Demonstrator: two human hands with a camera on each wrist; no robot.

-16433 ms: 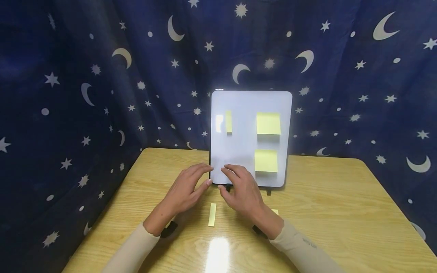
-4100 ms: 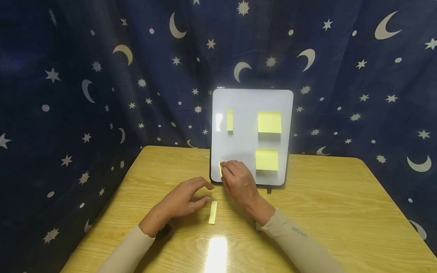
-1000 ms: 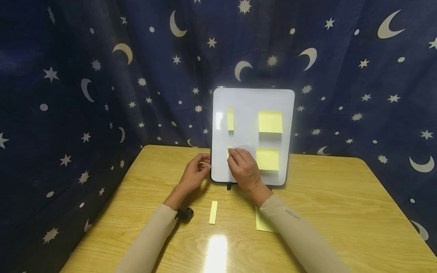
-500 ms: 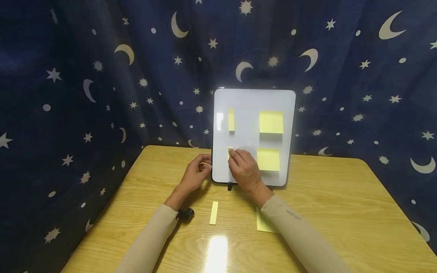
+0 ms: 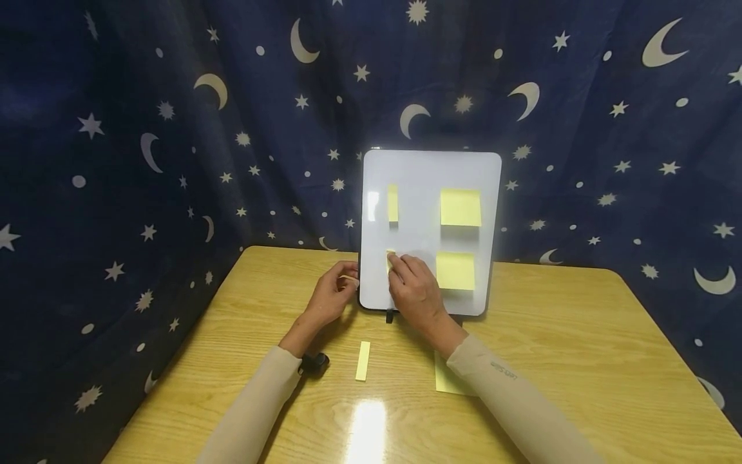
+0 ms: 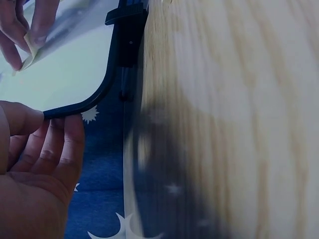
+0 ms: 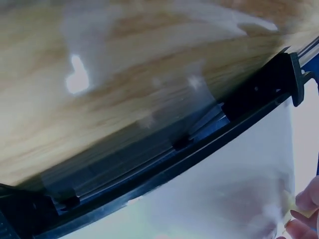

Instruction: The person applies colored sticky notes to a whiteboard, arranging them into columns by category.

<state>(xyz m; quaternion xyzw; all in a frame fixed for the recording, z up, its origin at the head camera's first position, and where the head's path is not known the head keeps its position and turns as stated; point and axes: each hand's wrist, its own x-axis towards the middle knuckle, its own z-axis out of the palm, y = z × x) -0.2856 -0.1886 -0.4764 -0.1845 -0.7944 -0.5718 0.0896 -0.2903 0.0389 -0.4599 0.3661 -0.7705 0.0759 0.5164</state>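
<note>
A small whiteboard [image 5: 417, 171] stands upright on the table. My left hand [image 5: 332, 296] grips its lower left edge; the left wrist view shows the thumb in front and the fingers [image 6: 70, 144] behind. At the board's lower left, my right hand [image 5: 418, 293] pinches a narrow yellow sticky note [image 5: 389, 260] against the white surface, with most of the strip hidden by the fingers. Directly above is another narrow sticky note [image 5: 393, 203]. To the right are an upper square sticky note [image 5: 460, 207] and a lower one [image 5: 455, 270], their bottoms lifting off the board.
On the wooden table [image 5: 556, 335] lies a loose narrow yellow strip [image 5: 362, 361]. A yellow square pad [image 5: 449, 380] is partly under the right forearm. Black stand feet [image 5: 390, 316] hold the board. A dark curtain [image 5: 324, 129] with moons and stars hangs behind.
Since about four seconds ago, my right hand has shifted the narrow sticky note up and right, below the upper strip. My left hand has moved from above the table to the board's edge.
</note>
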